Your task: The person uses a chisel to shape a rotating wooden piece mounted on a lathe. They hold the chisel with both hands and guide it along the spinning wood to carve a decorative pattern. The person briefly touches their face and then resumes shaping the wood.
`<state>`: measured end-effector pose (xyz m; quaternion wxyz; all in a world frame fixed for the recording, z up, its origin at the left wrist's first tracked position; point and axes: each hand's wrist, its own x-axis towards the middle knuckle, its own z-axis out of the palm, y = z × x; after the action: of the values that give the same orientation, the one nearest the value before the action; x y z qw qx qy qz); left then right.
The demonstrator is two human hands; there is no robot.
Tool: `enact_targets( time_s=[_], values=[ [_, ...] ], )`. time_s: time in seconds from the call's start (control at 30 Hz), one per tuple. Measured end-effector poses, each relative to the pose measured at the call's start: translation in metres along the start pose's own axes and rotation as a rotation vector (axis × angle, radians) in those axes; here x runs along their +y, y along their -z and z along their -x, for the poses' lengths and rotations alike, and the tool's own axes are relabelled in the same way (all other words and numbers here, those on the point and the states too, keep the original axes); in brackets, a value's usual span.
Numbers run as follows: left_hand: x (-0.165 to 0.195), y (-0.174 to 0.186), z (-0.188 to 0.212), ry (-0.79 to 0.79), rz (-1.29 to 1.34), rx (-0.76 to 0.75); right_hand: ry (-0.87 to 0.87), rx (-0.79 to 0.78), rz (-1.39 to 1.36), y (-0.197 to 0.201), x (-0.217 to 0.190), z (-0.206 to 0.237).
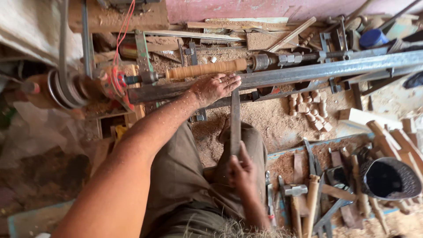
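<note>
Two hands on one long chisel (235, 121): left hand (214, 87) presses its tip flat on the rail (308, 70) beside the spindle (206, 69); right hand (240, 169) grips the rear. Likely stiff, heavy steel; best held at both ends.

left arm stretched forward, left hand (214, 87) palm down with fingers spread flat, right hand (240, 169) drawn close to the body, fingers curled in a grip
</note>
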<state>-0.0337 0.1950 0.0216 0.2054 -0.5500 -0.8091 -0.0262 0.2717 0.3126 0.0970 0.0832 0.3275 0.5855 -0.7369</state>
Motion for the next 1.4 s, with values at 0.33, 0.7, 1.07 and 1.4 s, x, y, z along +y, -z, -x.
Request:
enact_targets(
  time_s=[0.33, 0.7, 1.07, 1.4],
  values=[
    [0.001, 0.005, 0.001, -0.001, -0.074, 0.029, -0.078, -0.027, 0.210, 0.060, -0.023, -0.024],
    [0.006, -0.006, 0.003, 0.071, -0.036, 0.052, -0.141, -0.371, 0.348, 0.169, -0.100, -0.104],
    [0.007, -0.013, 0.004, 0.076, -0.038, 0.103, -0.122, 0.097, 0.399, 0.069, -0.036, -0.025],
    [0.002, 0.010, -0.006, -0.101, -0.007, -0.003, 0.116, 0.020, -0.136, -0.032, 0.028, 0.003]
  ],
)
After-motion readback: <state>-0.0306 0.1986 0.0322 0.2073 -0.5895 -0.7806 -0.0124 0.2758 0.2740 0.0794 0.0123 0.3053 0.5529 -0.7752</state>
